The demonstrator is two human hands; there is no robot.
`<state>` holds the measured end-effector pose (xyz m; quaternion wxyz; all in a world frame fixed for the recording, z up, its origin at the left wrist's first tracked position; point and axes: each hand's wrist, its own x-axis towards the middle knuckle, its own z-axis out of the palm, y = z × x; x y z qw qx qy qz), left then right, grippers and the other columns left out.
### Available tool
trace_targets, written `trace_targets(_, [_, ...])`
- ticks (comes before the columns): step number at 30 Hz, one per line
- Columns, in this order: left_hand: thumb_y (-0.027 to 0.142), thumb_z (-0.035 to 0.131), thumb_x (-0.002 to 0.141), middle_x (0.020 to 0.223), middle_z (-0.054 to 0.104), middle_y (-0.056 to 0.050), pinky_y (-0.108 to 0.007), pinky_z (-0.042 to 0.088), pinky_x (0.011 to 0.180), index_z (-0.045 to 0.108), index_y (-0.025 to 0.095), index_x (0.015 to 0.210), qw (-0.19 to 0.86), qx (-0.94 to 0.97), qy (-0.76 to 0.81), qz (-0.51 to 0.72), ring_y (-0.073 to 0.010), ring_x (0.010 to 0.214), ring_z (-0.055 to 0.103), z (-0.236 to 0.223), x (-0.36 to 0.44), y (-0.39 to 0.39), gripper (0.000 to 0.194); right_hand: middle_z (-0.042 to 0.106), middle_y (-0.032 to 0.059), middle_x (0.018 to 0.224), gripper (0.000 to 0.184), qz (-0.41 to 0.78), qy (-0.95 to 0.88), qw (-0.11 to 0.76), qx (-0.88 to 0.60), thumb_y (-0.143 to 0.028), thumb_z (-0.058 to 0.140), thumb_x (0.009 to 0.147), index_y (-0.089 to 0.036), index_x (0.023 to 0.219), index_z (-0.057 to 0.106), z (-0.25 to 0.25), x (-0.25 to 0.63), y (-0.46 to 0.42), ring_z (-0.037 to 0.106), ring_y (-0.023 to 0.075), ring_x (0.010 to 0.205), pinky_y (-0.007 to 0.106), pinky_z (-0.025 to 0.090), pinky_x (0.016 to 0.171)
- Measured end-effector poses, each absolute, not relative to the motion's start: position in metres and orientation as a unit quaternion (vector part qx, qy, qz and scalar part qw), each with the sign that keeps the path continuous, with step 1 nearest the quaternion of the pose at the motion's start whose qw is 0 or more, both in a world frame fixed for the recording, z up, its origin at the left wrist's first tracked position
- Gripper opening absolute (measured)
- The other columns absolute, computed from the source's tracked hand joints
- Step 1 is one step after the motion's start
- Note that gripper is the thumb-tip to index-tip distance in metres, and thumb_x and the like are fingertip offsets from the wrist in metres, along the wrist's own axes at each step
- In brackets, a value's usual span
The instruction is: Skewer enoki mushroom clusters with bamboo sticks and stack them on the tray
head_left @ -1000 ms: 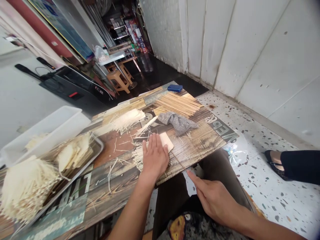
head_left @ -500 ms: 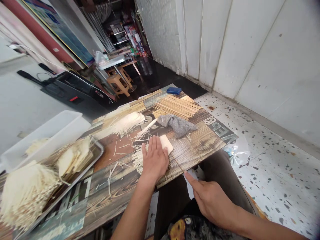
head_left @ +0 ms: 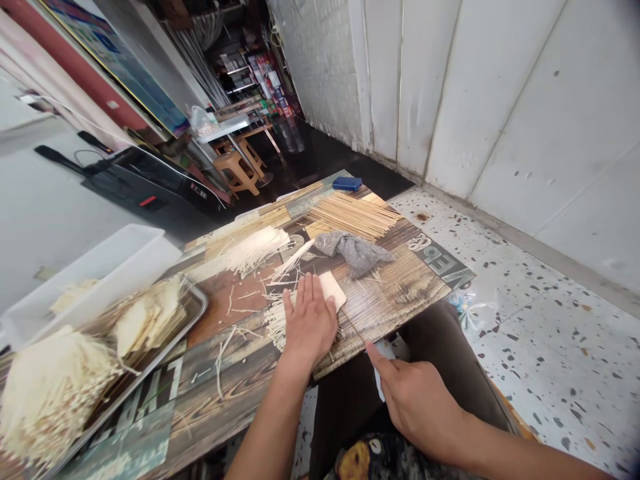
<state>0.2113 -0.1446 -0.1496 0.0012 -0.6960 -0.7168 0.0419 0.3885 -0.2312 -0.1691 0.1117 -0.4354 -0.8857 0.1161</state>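
So I've got my left hand [head_left: 311, 320] lying flat on a clump of enoki-looking mushroom [head_left: 333, 290], palm down, fingers a bit spread and the thumb off to the side. Clump's on the wood-print table [head_left: 405, 287], near the edge closest to me. Call that hand the middle of the clock, with 12 pointing up the view: the solid pale end pokes out between 1 and 2, and the stringy end fans out around 9.

My right hand [head_left: 420, 403] is over at 4, just off the table edge, pinching the end of a thin stick [head_left: 354, 327] with the index finger stretched along it and the rest curled in. The stick's far end is right at the clump's near corner, around 3. Can't tell if the tip is actually in there.

Other stuff: a crumpled grey cloth [head_left: 356, 253] between 1 and 2, a spread of wooden skewers [head_left: 355, 217] behind it at 1, and a little blue box [head_left: 347, 183] past those, between 12 and 1. There's a skinny mushroom strip [head_left: 294, 260] at 11, and a bigger pale pile [head_left: 260, 248] between 10 and 11. Over at 9 is a metal tray [head_left: 203, 305] loaded with more mushroom, plus a white bin [head_left: 145, 257] just behind it.
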Motion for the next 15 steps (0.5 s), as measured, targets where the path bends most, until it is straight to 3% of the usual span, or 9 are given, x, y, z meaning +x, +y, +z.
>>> trace_targets(6, [0.032,0.021,0.097,0.155,0.024,-0.013,-0.056,0.009,0.117,0.028,0.003,0.147,0.019,-0.705,-0.709,0.017,-0.0254,0.145,0.021,-0.151,0.21,-0.147,0.058,0.068,0.0069,0.072,0.056,0.115,-0.884,0.072,-0.446,-0.005,0.041,0.081,0.0,0.136,0.047,-0.167,0.386,-0.23,0.062,0.0174,0.055,0.031,0.034,0.046])
trace_targets(9, [0.03,0.023,0.097,0.155,0.023,-0.011,-0.056,0.009,0.117,0.026,0.005,0.148,0.08,-0.735,-0.672,-0.022,-0.0249,0.145,0.019,-0.145,0.211,-0.161,0.057,0.068,0.0072,0.072,0.057,0.118,-0.884,0.07,-0.446,-0.004,0.04,0.08,0.001,0.136,0.047,-0.165,0.387,-0.23,0.062,0.0175,0.054,0.031,0.034,0.046])
trace_targets(15, [0.035,0.029,0.098,0.151,0.033,-0.016,-0.048,0.025,0.117,0.034,0.001,0.144,0.105,-0.792,-0.601,-0.028,-0.0252,0.142,0.027,-0.148,0.21,-0.187,0.058,0.066,0.0084,0.069,0.056,0.118,-0.885,0.089,-0.441,-0.004,0.04,0.08,0.003,0.135,0.047,-0.17,0.388,-0.23,0.061,0.019,0.053,0.032,0.037,0.045])
